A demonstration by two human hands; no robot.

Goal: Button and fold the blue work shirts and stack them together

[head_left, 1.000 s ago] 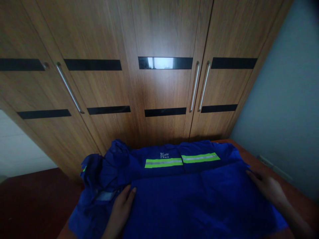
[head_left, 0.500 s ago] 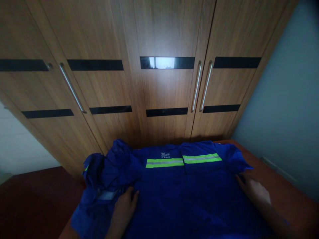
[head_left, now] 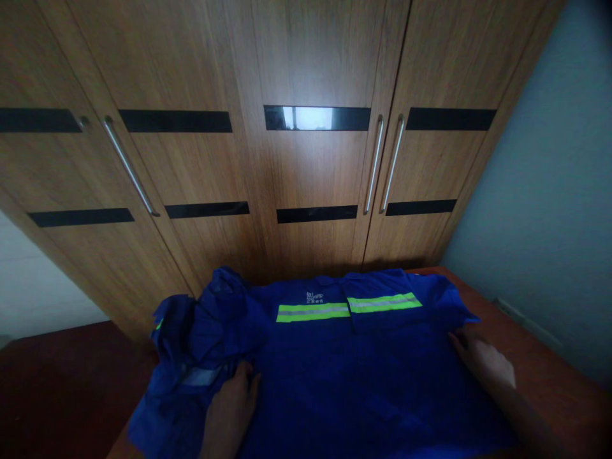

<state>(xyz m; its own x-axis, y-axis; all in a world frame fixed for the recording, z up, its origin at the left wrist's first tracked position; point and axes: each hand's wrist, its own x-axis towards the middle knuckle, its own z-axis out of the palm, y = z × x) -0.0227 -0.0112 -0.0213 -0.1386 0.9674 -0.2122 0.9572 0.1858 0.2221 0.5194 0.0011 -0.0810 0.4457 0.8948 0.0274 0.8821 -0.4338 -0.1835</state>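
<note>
A dark blue work jacket (head_left: 382, 370) lies spread on the reddish-brown surface, with lime-and-silver reflective strips and a small white print near its far edge. Its left part is bunched, with a sleeve (head_left: 205, 338) in crumpled folds. My left hand (head_left: 232, 405) is at the border between those folds and the flat middle, fingers curled on the cloth; the fingertips are partly hidden. At the jacket's right side edge, just below the short right sleeve end, my right hand (head_left: 488, 363) has its fingers bent onto the fabric. Dim light blurs its fingertips.
A wooden wardrobe (head_left: 310, 172) with black strips and long metal handles stands right behind the jacket. A pale wall (head_left: 535, 210) rises on the right. The reddish-brown surface (head_left: 549, 382) shows beside the jacket, and a dark red floor (head_left: 62, 382) lies at lower left.
The view has shifted slightly, so everything sits a little further left. Both hands stay at the same places on the jacket, which lies as before.
</note>
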